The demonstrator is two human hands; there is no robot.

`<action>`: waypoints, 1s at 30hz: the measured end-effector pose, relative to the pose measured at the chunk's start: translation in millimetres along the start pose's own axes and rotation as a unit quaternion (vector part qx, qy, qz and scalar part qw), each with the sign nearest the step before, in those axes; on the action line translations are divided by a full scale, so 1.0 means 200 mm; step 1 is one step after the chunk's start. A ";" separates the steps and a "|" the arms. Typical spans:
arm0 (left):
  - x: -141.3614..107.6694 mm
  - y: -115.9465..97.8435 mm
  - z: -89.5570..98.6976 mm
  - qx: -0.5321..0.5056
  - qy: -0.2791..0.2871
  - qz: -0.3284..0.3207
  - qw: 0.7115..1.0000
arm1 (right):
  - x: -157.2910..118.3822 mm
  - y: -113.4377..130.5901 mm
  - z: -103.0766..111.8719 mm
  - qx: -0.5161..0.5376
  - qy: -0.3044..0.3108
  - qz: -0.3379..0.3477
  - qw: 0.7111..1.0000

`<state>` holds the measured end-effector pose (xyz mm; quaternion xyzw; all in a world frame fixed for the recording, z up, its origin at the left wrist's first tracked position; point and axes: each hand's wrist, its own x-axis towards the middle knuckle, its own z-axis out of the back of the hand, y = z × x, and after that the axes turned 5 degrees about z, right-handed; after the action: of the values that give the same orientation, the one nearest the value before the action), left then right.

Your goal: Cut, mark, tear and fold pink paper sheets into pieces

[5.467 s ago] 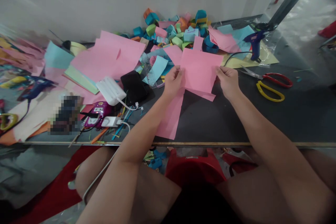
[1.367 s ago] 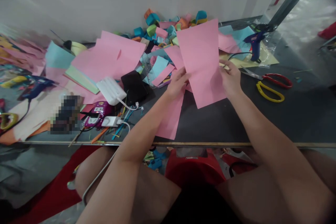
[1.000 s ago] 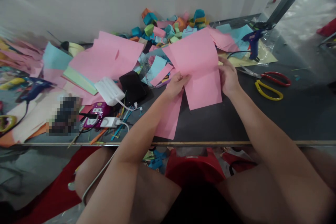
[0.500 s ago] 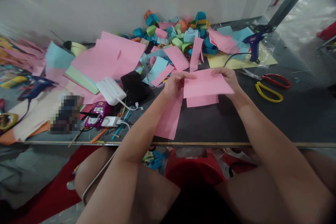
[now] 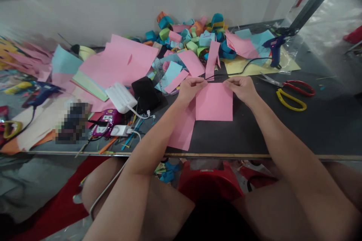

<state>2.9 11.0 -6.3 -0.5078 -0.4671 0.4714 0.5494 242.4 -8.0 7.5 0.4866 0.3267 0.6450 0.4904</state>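
A pink sheet of paper (image 5: 214, 101), nearly square, is held just over the dark table (image 5: 243, 135). My left hand (image 5: 191, 89) pinches its far left corner, and my right hand (image 5: 242, 88) pinches the far right corner. Both hands are closed, with thumbs and fingertips at the top edge. Partly under my left forearm lies a longer pink sheet (image 5: 182, 131). To the right of my right hand rest scissors (image 5: 294, 92) with one red and one yellow handle, blades apart.
Behind are a heap of coloured paper loops (image 5: 192, 37) and a blue glue gun (image 5: 274, 51), its cord running toward my hands. Leftward lie large pink sheets (image 5: 118, 60), a white power bank (image 5: 121, 98), a black pouch (image 5: 147, 93) and another glue gun (image 5: 42, 93).
The pink paper, earlier folded over or overlapping with a lower layer showing, now hangs flat as one square. Both hands have shifted slightly to its far corners.
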 end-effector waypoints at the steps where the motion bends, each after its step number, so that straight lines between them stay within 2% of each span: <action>1: 0.00 0.00 0.00 0.013 0.015 -0.004 1.000 | 0.00 0.00 0.01 -0.021 0.003 0.003 1.000; 5: -0.01 0.01 -0.01 0.087 0.077 -0.023 0.993 | -0.02 0.03 0.02 -0.119 0.002 0.017 0.993; 9: -0.04 -0.02 -0.02 0.166 0.077 -0.065 0.981 | -0.06 0.10 -0.04 -0.251 0.008 0.130 0.959; 11: -0.05 -0.03 -0.02 0.199 0.088 -0.087 0.972 | -0.08 0.12 -0.08 -0.282 0.011 0.169 0.944; 15: -0.06 -0.04 -0.04 0.247 0.093 -0.147 0.953 | -0.09 0.13 -0.13 -0.273 0.035 0.163 0.948; 19: -0.07 -0.03 -0.05 0.292 0.078 -0.230 0.925 | -0.08 0.12 -0.13 -0.242 0.042 0.145 0.958; 24: -0.08 -0.02 -0.05 0.340 0.080 -0.301 0.887 | -0.08 0.12 -0.14 -0.232 0.034 0.149 0.961; 30: -0.08 -0.02 -0.04 0.327 0.066 -0.348 0.876 | -0.07 0.11 -0.11 -0.246 0.042 0.148 0.957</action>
<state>10.2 -5.3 -4.3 -0.1342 -0.3952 0.3410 0.8424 214.6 -26.0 15.4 0.3668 0.1026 0.7904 0.4798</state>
